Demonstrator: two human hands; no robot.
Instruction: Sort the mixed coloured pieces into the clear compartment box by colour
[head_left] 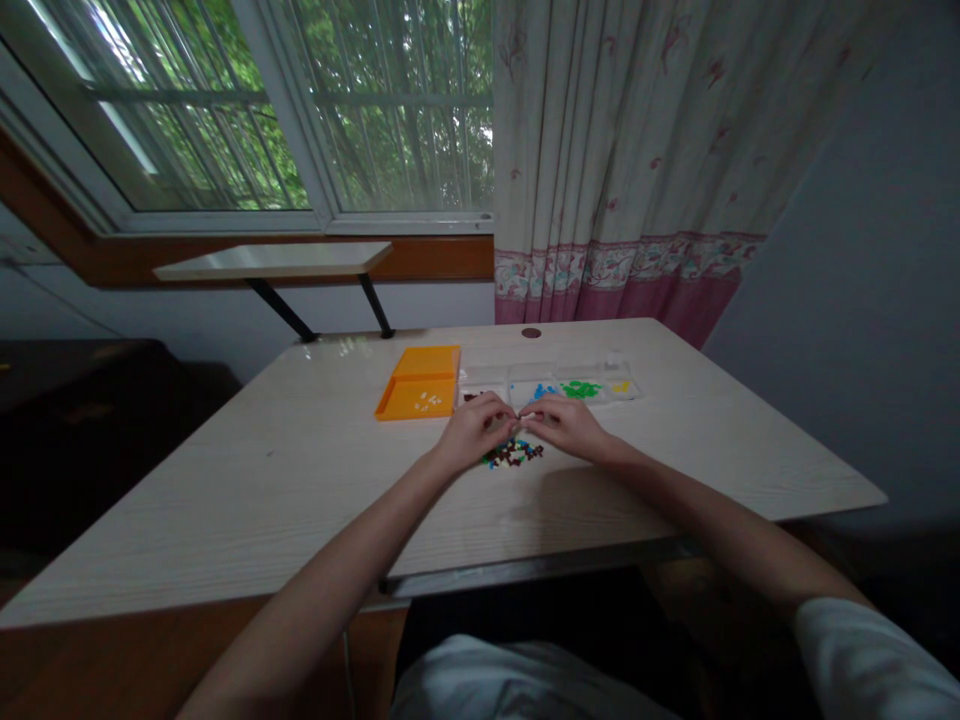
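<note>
My left hand [478, 430] and my right hand [564, 424] meet fingertip to fingertip just above the table. Each is closed in a pinch, and what sits between the fingertips is too small to name. Right under them lies a pile of small pieces [514, 454], brown, blue, green and pale. Behind my hands stands a clear compartment tray [634, 385]. It holds blue pieces [543, 392], green pieces [580, 389], yellow pieces [620, 387] and some brown ones partly hidden by my left hand. An open orange case [417, 362] to the left has white pieces [428, 401] in its front half.
The light wooden table [300, 500] spreads out around my hands. A dark round spot [531, 333] shows near its back edge. At the back left a raised shelf [277, 260] stands on black brackets. A curtain [600, 180] hangs behind the table beside a window.
</note>
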